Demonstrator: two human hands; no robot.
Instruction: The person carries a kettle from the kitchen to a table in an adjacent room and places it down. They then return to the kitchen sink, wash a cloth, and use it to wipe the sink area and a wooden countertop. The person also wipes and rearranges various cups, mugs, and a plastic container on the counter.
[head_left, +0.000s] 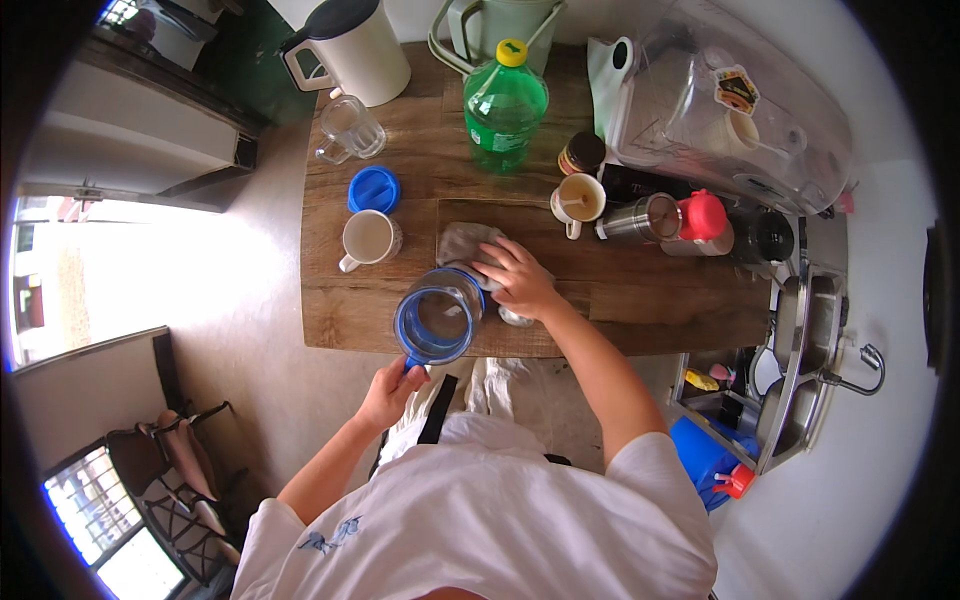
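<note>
under right hand (520, 280), seemingly grey cloth (458, 240)

The wooden table (350, 310) carries a white kettle (355, 50), glass mug (350, 128), green bottle (505, 105), blue lid (374, 189), two white mugs, a grey cloth (462, 240) and a steel flask (640, 218).

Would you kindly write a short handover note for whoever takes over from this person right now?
Left hand: grips the handle of the blue-rimmed jug at the table's near edge.
Right hand: presses a grey cloth against the jug's far side.
Nearby: white mug, blue lid, green bottle.
Done: jug held steady, cloth on it.
Left: how much wiping remains cannot be told; lid is off.
</note>
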